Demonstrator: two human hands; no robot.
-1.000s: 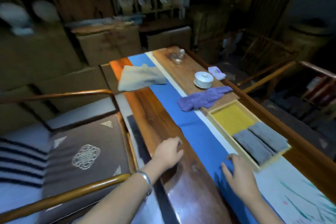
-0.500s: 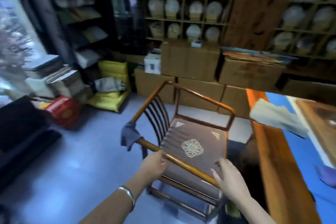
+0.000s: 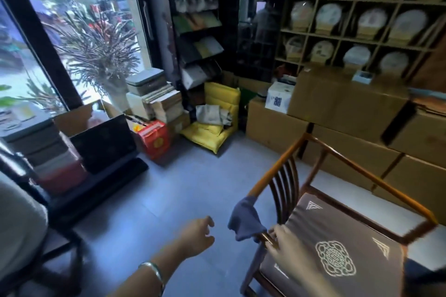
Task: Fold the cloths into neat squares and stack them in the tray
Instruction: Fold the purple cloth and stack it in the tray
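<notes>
A blue-grey cloth [image 3: 243, 220] hangs draped over the near armrest rail of a wooden chair [image 3: 376, 181]. My left hand [image 3: 196, 236] hovers over the floor just left of the cloth, fingers loosely spread, holding nothing. My right hand [image 3: 287, 242] is blurred and lies on the same rail, its fingertips touching the rail right beside the cloth's lower corner. The tray, the table and the other cloths are out of view.
The chair carries a brown cushion [image 3: 337, 248] with a pale emblem. Cardboard boxes [image 3: 337, 108] line the wall behind it. Stacked books [image 3: 161, 103], a red box [image 3: 154, 140] and a yellow floor seat [image 3: 212, 128] crowd the far floor. Grey floor [image 3: 149, 212] lies between.
My view has swung left, away from the table, to the chair and the room. My left hand has come off the chair rail into the air; my right hand slid along the rail to the cloth.
</notes>
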